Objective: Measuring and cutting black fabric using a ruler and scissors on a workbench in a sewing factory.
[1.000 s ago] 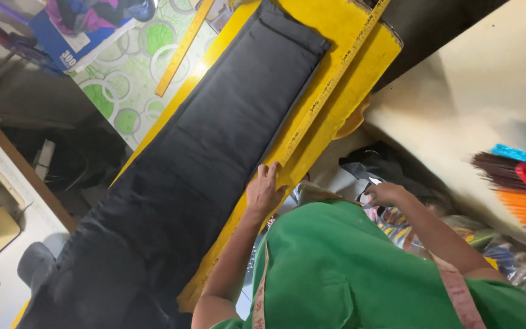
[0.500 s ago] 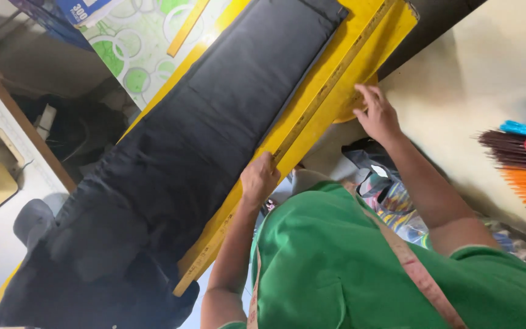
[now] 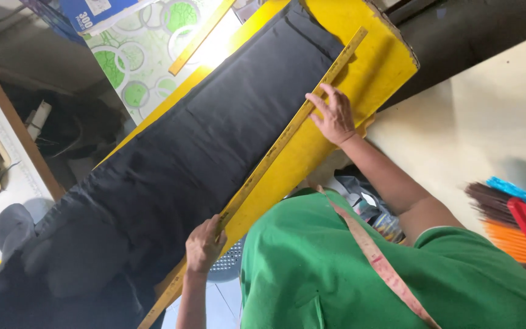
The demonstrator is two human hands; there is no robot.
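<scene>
Yellow desk [image 3: 385,67], long and narrow, runs diagonally through the head view from lower left to upper right. One length of black cloth [image 3: 214,152] lies flat along it, covering most of the top; the lower left end bunches into folds and spills past the desk's end. A bare yellow strip stays uncovered along the near edge and at the far right corner.

One long yellow ruler [image 3: 287,137] lies along the near edge of the cloth, parallel to the desk's side. Left hand [image 3: 205,244]: fingers curled, pressing down on the lower part of the ruler. Right hand [image 3: 333,116]: fingers spread flat, resting on the ruler's upper part and the bare desk beside it. The two hands sit well apart along the ruler.

One second yellow stick [image 3: 199,38] lies beyond the far side of the desk, on a green-and-white circle-patterned sheet [image 3: 147,55]. One pink measuring tape [image 3: 372,253] hangs over the person's green shirt [image 3: 348,274].

Containers: one blue and white box [image 3: 101,12] at top left, contents not visible. Open pale floor [image 3: 488,122] lies to the right of the desk; coloured broom bristles [image 3: 509,219] sit at the right edge.
</scene>
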